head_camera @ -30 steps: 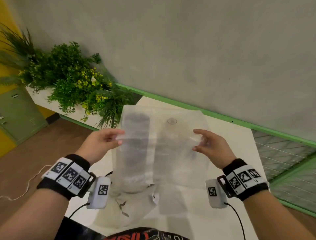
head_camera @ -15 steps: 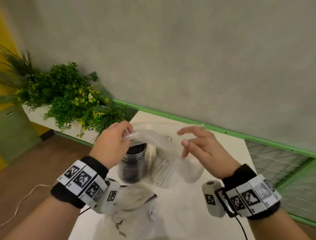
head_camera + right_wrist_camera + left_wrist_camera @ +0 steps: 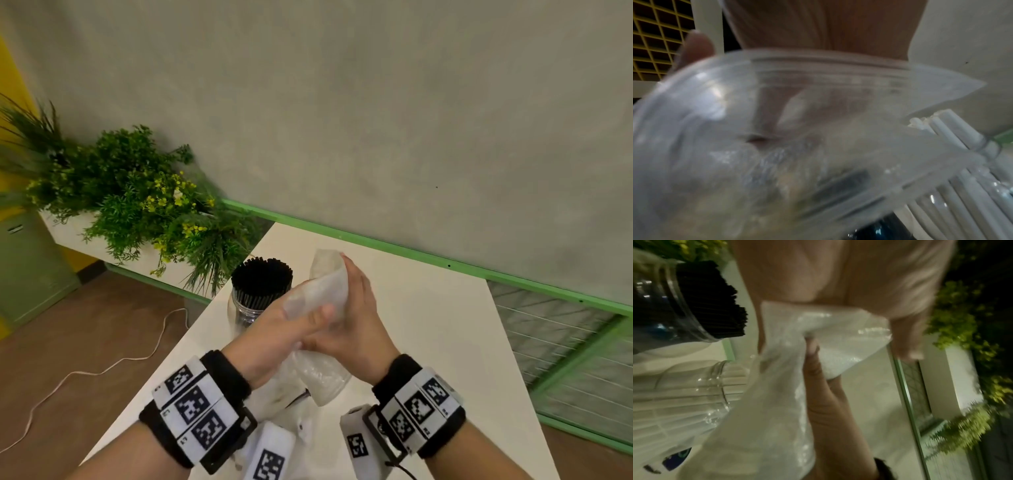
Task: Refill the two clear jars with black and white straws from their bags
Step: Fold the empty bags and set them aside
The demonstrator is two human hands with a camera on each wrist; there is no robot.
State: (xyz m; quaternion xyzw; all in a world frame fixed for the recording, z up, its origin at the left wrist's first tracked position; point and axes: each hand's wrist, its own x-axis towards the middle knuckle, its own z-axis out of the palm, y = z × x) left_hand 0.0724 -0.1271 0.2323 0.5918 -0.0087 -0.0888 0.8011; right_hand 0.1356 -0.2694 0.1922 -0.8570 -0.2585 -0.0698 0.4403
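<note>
Since a second ago the clear bag (image 3: 318, 294) has gone from spread flat between both hands to crumpled between them. Left hand (image 3: 274, 337) and right hand (image 3: 356, 329) each close their grip on it, above the counter (image 3: 428, 342). Black straws (image 3: 262, 275) fill one jar (image 3: 245, 310) just left of the hands; white straws (image 3: 684, 402) fill the other. Counter lies open rightward to its edge.

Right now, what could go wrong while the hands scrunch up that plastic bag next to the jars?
The left hand and right hand crumple the empty clear bag right beside the jar of black straws. A stray elbow or the bag could perhaps tip it. The jar of white straws stands just as close, hidden behind the hands.
</note>
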